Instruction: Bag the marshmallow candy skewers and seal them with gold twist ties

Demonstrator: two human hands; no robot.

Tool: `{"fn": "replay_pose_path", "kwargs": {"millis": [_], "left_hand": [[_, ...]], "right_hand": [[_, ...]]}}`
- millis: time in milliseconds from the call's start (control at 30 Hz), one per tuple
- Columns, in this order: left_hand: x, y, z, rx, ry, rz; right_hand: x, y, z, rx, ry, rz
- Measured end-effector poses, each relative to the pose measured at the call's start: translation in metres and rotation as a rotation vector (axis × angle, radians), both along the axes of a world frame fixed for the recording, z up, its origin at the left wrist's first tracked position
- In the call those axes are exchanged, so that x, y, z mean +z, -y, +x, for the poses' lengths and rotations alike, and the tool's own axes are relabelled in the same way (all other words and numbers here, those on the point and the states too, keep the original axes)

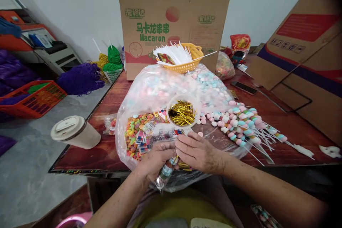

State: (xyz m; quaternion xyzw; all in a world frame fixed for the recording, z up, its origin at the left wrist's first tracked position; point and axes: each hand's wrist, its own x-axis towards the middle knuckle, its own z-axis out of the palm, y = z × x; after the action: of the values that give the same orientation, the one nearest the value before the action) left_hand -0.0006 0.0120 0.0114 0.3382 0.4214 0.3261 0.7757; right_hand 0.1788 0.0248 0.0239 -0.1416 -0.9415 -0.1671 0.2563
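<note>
My left hand (157, 158) is closed around a candy skewer in a clear printed wrapper (166, 172), its wrapped end tilted down towards my lap. My right hand (199, 151) meets it at the wrapper's upper end, fingers pinched on a gold twist tie (176, 159) that shows only in part. Just beyond my hands, a round clear tub (169, 119) holds many gold twist ties. Ring-shaped candies (130, 131) and printed wrappers (144, 139) lie in a large clear bag to the left. Finished-looking marshmallow skewers (244, 124) are heaped at the right.
A yellow basket (184, 67) of white sticks stands behind the big bag of marshmallows (149, 82), before a cardboard box (173, 3). A lidded cup (77, 131) is at the table's left edge. A phone (244, 87) and another box (301, 42) are at right.
</note>
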Motion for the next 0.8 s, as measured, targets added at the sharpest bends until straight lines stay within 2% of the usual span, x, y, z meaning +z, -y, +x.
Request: {"fn": "replay_pose_path", "kwargs": {"millis": [100,167,233,267,333,400,433,500,567,600,667,733,800], "left_hand": [[0.000,0.008,-0.005,-0.197,0.010,0.028],[0.002,0.009,-0.009,-0.342,-0.052,0.117],[0.006,0.007,-0.012,-0.476,-0.190,0.318],[0.008,0.006,-0.012,-0.517,-0.288,0.461],[0.009,0.004,-0.007,-0.517,-0.535,0.790],[0.003,0.005,0.000,-0.438,-0.810,1.091],[-0.002,0.005,0.004,-0.394,-0.924,1.197],[-0.011,0.007,0.010,-0.310,-1.064,1.316],[-0.019,0.007,0.012,-0.190,-1.064,1.288],[-0.021,0.007,0.013,-0.105,-1.009,1.214],[-0.023,0.006,0.013,0.072,-0.815,0.953],[-0.023,0.006,0.015,0.202,-0.567,0.614],[-0.022,0.006,0.018,0.289,-0.357,0.333]], "right_hand": [[-0.007,0.013,0.009,-0.053,0.018,0.039],[-0.011,0.024,0.011,-0.082,0.044,0.031],[-0.013,0.034,0.007,-0.158,0.073,-0.057],[-0.014,0.037,0.004,-0.235,0.092,-0.147],[-0.013,0.037,-0.005,-0.461,0.128,-0.438],[-0.010,0.031,-0.012,-0.668,0.133,-0.717],[-0.007,0.025,-0.013,-0.730,0.119,-0.812],[0.002,0.013,-0.009,-0.772,0.069,-0.891],[0.014,0.002,0.003,-0.777,0.007,-0.886],[0.021,0.000,0.010,-0.787,-0.054,-0.861],[0.030,0.003,0.024,-0.775,-0.241,-0.802],[0.030,0.016,0.030,-0.626,-0.477,-0.837],[0.017,0.031,0.024,-0.413,-0.577,-1.013]]}}
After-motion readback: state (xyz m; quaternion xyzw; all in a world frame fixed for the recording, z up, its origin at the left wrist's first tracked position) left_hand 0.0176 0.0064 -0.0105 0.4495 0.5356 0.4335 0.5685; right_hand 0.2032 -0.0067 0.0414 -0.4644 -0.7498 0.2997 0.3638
